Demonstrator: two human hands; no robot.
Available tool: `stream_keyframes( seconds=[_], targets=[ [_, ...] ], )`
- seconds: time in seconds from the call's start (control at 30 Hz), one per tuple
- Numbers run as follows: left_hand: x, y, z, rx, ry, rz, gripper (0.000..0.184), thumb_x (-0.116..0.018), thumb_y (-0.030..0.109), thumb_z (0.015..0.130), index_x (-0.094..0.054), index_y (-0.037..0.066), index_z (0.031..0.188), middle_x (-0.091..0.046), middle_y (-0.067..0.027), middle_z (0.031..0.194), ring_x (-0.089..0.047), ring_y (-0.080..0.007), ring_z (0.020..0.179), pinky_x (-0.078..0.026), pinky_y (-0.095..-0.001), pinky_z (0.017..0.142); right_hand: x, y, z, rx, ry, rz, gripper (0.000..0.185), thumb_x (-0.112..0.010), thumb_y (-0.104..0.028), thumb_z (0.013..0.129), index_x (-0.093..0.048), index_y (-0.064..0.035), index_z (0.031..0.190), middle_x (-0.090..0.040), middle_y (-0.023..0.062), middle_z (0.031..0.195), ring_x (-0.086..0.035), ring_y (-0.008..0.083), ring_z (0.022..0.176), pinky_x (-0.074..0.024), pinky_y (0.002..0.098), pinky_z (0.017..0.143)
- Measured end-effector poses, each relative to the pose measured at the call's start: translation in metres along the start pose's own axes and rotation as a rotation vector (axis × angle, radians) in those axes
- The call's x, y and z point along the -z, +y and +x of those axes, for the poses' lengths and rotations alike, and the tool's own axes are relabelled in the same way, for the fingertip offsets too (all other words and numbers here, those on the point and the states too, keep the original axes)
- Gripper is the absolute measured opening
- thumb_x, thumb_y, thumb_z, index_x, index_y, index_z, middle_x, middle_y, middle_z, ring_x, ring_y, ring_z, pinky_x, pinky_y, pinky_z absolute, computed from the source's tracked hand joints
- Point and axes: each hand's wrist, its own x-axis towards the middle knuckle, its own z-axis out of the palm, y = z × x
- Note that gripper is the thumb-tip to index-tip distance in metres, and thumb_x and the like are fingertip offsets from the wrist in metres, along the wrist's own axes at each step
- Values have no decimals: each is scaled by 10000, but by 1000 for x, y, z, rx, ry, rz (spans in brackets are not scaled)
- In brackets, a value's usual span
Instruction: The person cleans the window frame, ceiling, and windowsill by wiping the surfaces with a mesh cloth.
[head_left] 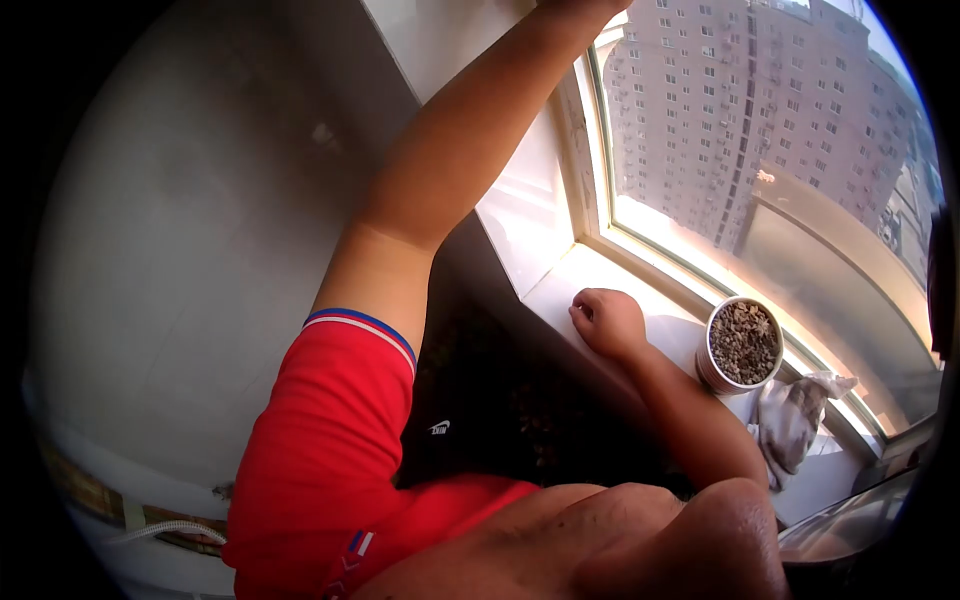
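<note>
My left arm, in a red sleeve, stretches up to the top edge beside the window frame (603, 160). Only the wrist end of my left hand (597, 5) shows there; its fingers are out of view. My right hand (608, 318) rests on the white window sill (560, 290) with its fingers curled in, and nothing shows in it. Beside my right forearm stands a round white pot (706, 368) filled with brown pebbly material (744, 343).
A crumpled grey and white cloth or bag (792, 420) lies by the pot on the sill. Beyond the glass is a tall building (690, 110). A pale wall (190, 250) fills the left side. A whitish hose (180, 527) is at the lower left.
</note>
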Motion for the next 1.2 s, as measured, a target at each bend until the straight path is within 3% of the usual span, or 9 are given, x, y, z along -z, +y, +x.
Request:
stream_keyframes(
  seconds=[0.27, 0.3, 0.33, 0.5, 0.53, 0.6, 0.8, 1.0, 1.2],
  targets=[
    [3, -10, -90, 35, -262, 2, 568, -507, 464, 1027, -731, -24, 844, -721, -274, 829, -714, -455, 827, -568, -535, 789, -1, 3, 2, -29, -17, -2, 172, -674, -263, 895, -745, -108, 916, -731, 113, 873, -685, 342, 867, -539, 456, 776],
    [2, -12, -99, 14, -262, 32, 471, -542, 389, 1008, -718, -27, 875, -716, -271, 804, -713, -456, 808, -570, -529, 769, 1, 0, 4, -49, -49, -5, 178, -664, -268, 904, -742, -109, 918, -731, 117, 887, -682, 351, 887, -537, 464, 791],
    [-28, -38, -111, -89, -60, 7, 292, -601, 272, 968, -707, 16, 1059, -708, -195, 740, -706, -373, 656, -558, -455, 541, 0, -1, 5, -36, -44, 3, 178, -664, -268, 904, -743, -108, 920, -731, 118, 888, -682, 351, 889, -537, 465, 791],
    [14, -41, -107, -46, 126, -164, 234, -579, 149, 893, -696, -12, 1016, -721, -235, 821, -712, -436, 834, -576, -533, 750, -2, 6, 4, -15, -17, 32, 185, -662, -269, 903, -745, -105, 926, -731, 126, 895, -680, 358, 894, -535, 472, 796],
    [18, -38, -97, 68, 89, -19, 336, -564, 271, 965, -697, -34, 917, -713, -272, 802, -711, -458, 789, -568, -533, 744, -1, 5, 4, -40, -34, 17, 187, -660, -271, 905, -745, -105, 928, -731, 126, 896, -680, 358, 894, -535, 473, 796],
    [11, -46, -91, 73, 16, 8, 245, -577, 177, 897, -677, -43, 934, -705, -284, 798, -707, -462, 780, -564, -543, 734, 0, -1, 8, -78, -65, -5, 192, -655, -274, 909, -744, -105, 932, -732, 125, 897, -680, 358, 892, -534, 475, 797],
    [-8, -51, -116, 90, -10, 29, 251, -594, 178, 857, -669, -60, 883, -700, -295, 795, -705, -459, 778, -569, -544, 751, -5, 1, 4, -24, -10, -20, 160, -688, -240, 880, -744, -94, 913, -731, 110, 848, -690, 325, 837, -542, 438, 747],
    [23, -28, -25, 62, 23, 8, 335, -600, 224, 864, -697, -82, 960, -713, -321, 900, -708, -478, 896, -562, -530, 855, -5, -2, 1, -20, 16, -34, 149, -683, -234, 874, -738, -97, 900, -731, 106, 858, -687, 331, 840, -542, 440, 752],
    [20, -55, -92, 113, -135, 46, 341, -595, 208, 860, -707, -65, 1033, -718, -314, 955, -694, -502, 943, -542, -542, 903, -6, 4, 0, 21, 15, -24, 158, -682, -244, 882, -739, -97, 900, -729, 113, 857, -689, 330, 840, -542, 440, 758]
  ],
)
